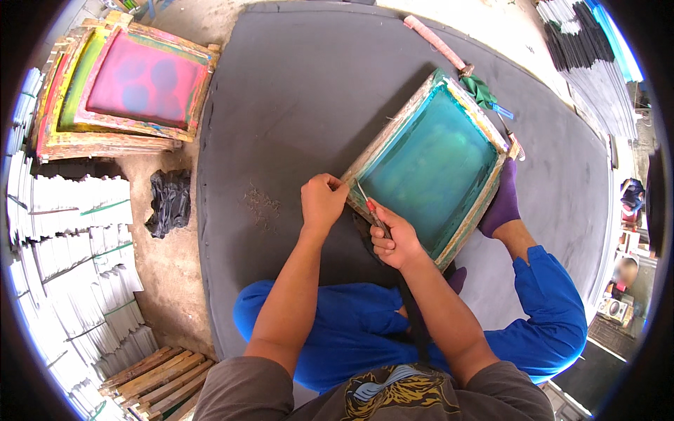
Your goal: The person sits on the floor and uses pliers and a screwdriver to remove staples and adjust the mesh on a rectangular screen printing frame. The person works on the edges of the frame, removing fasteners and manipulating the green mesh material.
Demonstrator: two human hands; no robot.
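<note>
A wooden screen-printing frame (428, 165) with teal mesh lies at an angle in front of me. My right hand (395, 238) is wrapped round a screwdriver (373, 208) with a red and dark handle. Its thin metal shaft points at the frame's near left corner and appears to touch the wood there. My left hand (324, 202) is closed in a pinch against the outer side of that same corner; what the fingertips hold, if anything, is too small to make out. A purple-socked foot (501, 200) of mine rests against the frame's right end.
Dark scraps (262, 205) lie on the grey work surface (281, 91) left of my hands. Beyond the frame are a pink roll (435, 42), green cloth (479, 91) and a brush (516, 149). More printing frames (196, 91) are stacked at far left, above a black plastic bag (169, 203).
</note>
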